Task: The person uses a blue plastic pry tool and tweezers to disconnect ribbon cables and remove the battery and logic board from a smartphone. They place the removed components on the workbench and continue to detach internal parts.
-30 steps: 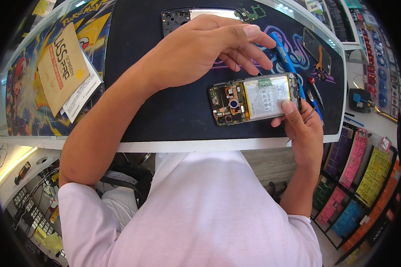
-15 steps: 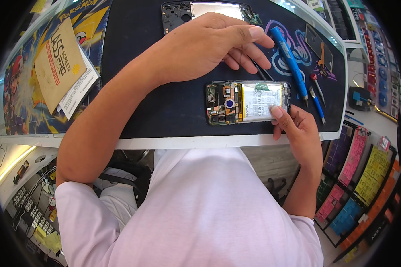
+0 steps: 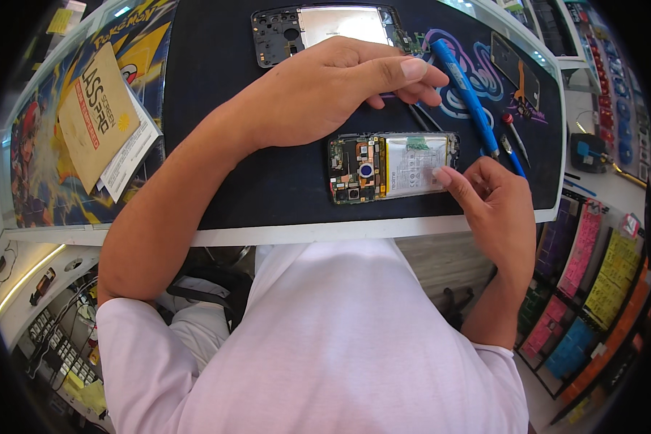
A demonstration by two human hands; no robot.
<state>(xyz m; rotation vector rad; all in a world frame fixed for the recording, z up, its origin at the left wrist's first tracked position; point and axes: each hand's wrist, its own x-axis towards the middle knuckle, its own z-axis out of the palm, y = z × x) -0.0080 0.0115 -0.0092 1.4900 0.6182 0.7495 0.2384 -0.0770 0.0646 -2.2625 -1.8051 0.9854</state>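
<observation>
An opened phone (image 3: 360,172) lies on the dark mat in front of me. Its circuit board fills the left part, and a silver battery (image 3: 412,177) with green tape the right. My right hand (image 3: 498,206) is at the lower right corner, thumb over the battery's edge and the other fingers curled by the frame, their tips hidden. Above the phone hovers my left hand (image 3: 347,90), fingers stretched out and nothing visibly held. Past its fingertips, dark tweezers (image 3: 425,117) point toward the phone; their upper end is covered by the hand.
A second phone body (image 3: 273,42) with a silver plate lies at the back. A blue pen-shaped tool (image 3: 466,98), a red-capped screwdriver (image 3: 515,130) and a blue-handled tool (image 3: 514,160) lie right. Cardboard envelope (image 3: 98,119) and papers sit left. The white table edge (image 3: 296,235) runs near me.
My left fingers have drawn closer together. My right fingers no longer show below the phone's near edge. Glare has left the battery, revealing green tape. The whole view has shifted slightly.
</observation>
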